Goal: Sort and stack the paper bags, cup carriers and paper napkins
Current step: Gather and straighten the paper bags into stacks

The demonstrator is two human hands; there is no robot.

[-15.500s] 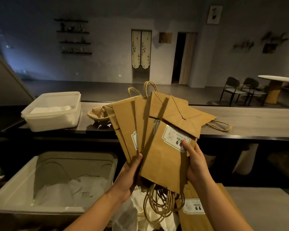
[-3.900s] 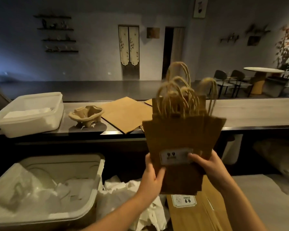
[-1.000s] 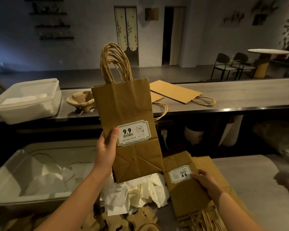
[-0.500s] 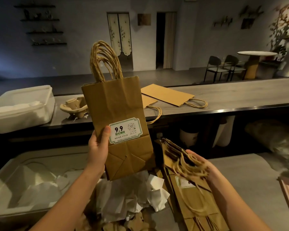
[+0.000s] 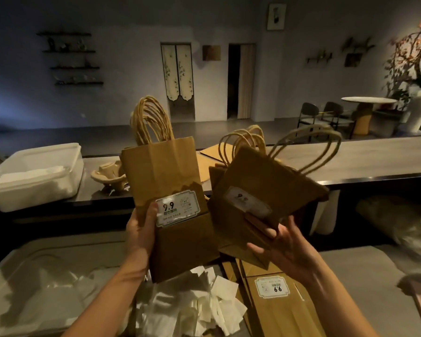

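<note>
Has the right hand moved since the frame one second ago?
Yes. The right hand has risen from the flat bags lying below and now holds a bundle of bags up in front of the upper counter edge.

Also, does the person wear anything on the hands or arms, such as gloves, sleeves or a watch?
Nothing worn shows. The left hand and right hand are bare: no gloves, rings, watch or bracelet. The forearms are uncovered to the picture's edge, so no sleeve appears. The light is dim; a thin ring could be missed.
</note>
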